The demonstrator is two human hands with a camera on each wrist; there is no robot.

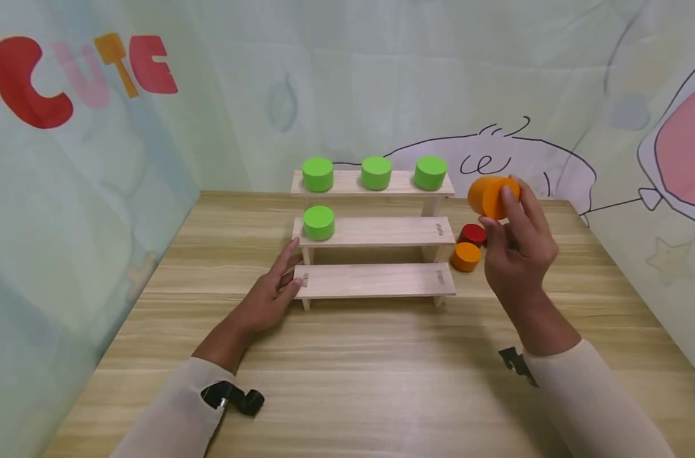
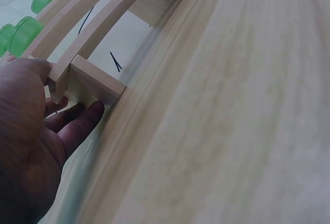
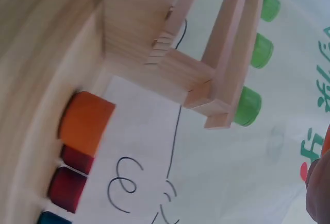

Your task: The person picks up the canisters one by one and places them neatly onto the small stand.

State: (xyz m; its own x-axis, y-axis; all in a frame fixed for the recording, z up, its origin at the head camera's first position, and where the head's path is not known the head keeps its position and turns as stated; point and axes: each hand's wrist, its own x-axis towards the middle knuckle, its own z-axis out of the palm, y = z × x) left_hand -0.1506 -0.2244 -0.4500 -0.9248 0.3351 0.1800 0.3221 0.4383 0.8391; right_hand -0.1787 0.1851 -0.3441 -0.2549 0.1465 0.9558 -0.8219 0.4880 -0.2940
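Observation:
A three-step wooden display rack (image 1: 376, 280) stands on the table. Its top board carries three green discs (image 1: 376, 173), and another green disc (image 1: 319, 222) sits at the left end of the middle board. My left hand (image 1: 269, 299) holds the rack's left end; in the left wrist view the thumb lies at the lower board's end, with fingers against the side panel (image 2: 98, 82) below. Raised to the right of the rack, my right hand (image 1: 521, 245) pinches an orange cylinder (image 1: 490, 196) between thumb and fingers. Only a sliver of that hand (image 3: 318, 190) shows in the right wrist view.
On the table right of the rack are an orange disc (image 1: 466, 257) and a red disc (image 1: 473, 235). The right wrist view also shows a second red piece (image 3: 68, 189) and a dark blue one (image 3: 54, 218). A printed cloth backdrop (image 1: 347, 83) surrounds the table.

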